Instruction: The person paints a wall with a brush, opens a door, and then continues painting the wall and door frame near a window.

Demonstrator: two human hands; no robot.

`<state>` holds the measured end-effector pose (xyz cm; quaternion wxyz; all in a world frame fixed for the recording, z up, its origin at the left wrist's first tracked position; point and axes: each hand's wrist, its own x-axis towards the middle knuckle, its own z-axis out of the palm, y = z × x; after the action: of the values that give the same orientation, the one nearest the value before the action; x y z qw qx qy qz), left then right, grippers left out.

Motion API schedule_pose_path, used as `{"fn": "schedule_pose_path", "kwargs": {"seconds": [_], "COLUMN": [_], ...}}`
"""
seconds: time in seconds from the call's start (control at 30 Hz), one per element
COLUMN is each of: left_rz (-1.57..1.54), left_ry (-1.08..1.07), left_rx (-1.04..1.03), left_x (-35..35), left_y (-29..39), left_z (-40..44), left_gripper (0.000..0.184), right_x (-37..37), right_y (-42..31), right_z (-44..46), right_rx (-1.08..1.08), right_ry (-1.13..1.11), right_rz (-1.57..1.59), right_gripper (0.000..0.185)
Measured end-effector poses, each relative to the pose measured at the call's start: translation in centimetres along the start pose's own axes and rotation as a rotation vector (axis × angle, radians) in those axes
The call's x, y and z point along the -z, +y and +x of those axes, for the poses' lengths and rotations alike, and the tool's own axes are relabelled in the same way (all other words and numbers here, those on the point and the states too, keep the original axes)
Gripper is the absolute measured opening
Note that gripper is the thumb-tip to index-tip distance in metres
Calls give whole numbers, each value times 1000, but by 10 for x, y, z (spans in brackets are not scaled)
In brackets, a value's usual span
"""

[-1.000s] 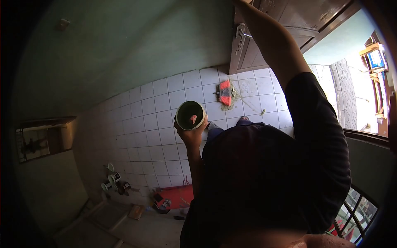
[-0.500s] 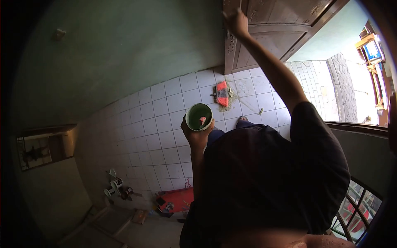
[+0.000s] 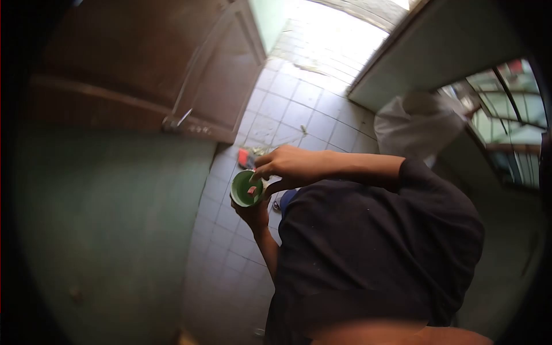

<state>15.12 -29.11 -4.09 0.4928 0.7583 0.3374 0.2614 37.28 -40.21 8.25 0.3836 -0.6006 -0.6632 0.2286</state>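
My left hand (image 3: 253, 215) grips a round tub (image 3: 237, 194) from below and the side. The tub is green inside with a pale rim, and its mouth faces up toward me. A small pinkish-red piece (image 3: 252, 190) shows inside it. My right hand (image 3: 284, 164) is at the tub's right rim, fingers bent over the opening and thumb apart from them. I see nothing clearly held in it. Behind the tub, partly hidden by my right hand, a red and grey object (image 3: 246, 157) lies on the floor.
A brown panelled door (image 3: 221, 75) stands at upper left beside a green wall (image 3: 115, 230). White floor tiles (image 3: 287, 109) run toward a bright doorway. A white sack (image 3: 417, 126) sits at right below a barred window (image 3: 509, 109).
My right hand has come down from the door's edge to the tub's rim. My view has swung right, bringing the sack into sight. The tub stays in my left hand.
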Motion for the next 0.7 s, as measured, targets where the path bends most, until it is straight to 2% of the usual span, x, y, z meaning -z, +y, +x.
{"fn": "schedule_pose_path", "kwargs": {"seconds": [0.03, 0.1, 0.17, 0.2, 0.23, 0.3, 0.33, 0.4, 0.43, 0.47, 0.53, 0.63, 0.7], "left_rz": [-16, -37, 172, 28, 19, 146, 140, 177, 221, 185, 209, 159, 54], "left_ry": [-71, -162, -255, -309, -346, -442, -555, -615, -645, -747, -827, -949, -1007], "left_rx": [41, -91, -354, -278, -304, -361, -352, -440, -506, -471, -589, -735, -762], "left_x": [-6, -23, -36, -46, -53, -64, -67, -77, -81, -85, -89, -106, -112], "left_y": [-3, 1, 5, 18, 19, 19, 30, 32, 33, 26, 26, 31, 37], "left_z": [9, 23, 42, 48, 54, 63, 67, 70, 72, 74, 77, 71, 67], "left_gripper": [67, 67, 69, 72, 72, 75, 76, 75, 74, 73, 75, 71, 67], "right_x": [-1, 4, 10, 11, 10, 0, -4, -12, -15, -18, -28, -43, -51], "right_y": [1, -5, -9, -10, -11, -9, -12, -19, -25, -31, -43, -58, -72], "right_z": [-8, -28, -43, -53, -61, -74, -82, -93, -97, -102, -102, -122, -128], "right_rx": [-9, -70, -165, -193, -219, -279, -262, -270, -284, -368, -514, -603, -626], "right_ry": [38, 121, 220, 273, 323, 378, 479, 617, 645, 649, 659, 767, 804], "right_rz": [-8, -30, -72, -76, -77, -163, -225, -293, -318, -340, -398, -443, -503], "right_gripper": [27, 25, 21, 20, 20, 22, 22, 20, 20, 19, 18, 19, 18]}}
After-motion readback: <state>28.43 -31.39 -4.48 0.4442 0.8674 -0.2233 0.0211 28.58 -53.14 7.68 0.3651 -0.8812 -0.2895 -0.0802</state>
